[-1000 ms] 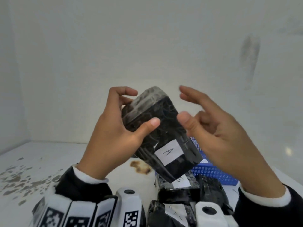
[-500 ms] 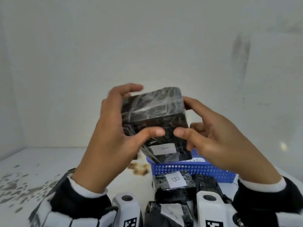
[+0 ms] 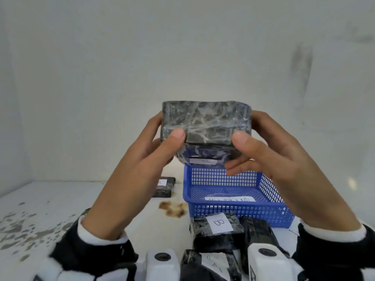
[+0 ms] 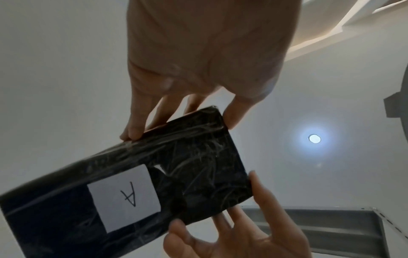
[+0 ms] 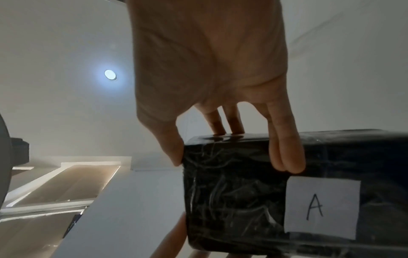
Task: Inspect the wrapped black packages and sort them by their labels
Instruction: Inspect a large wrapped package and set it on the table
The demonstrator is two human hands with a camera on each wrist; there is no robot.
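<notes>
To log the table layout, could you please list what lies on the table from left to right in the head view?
Package labelled A → brown stain → package labelled B → unlabelled black package. The blue basket spans behind the last two, so it is left out of the order.

Head cam forward-down; wrist cams close, apparently upward; all share package (image 3: pixel 206 120).

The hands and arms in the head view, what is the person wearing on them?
Both hands, left hand and right hand, are bare: no gloves, no rings visible. Each forearm has a black sleeve over a white cuff. White camera units with a round black knob sit at the wrists, on bands with black-and-white square markings.
</notes>
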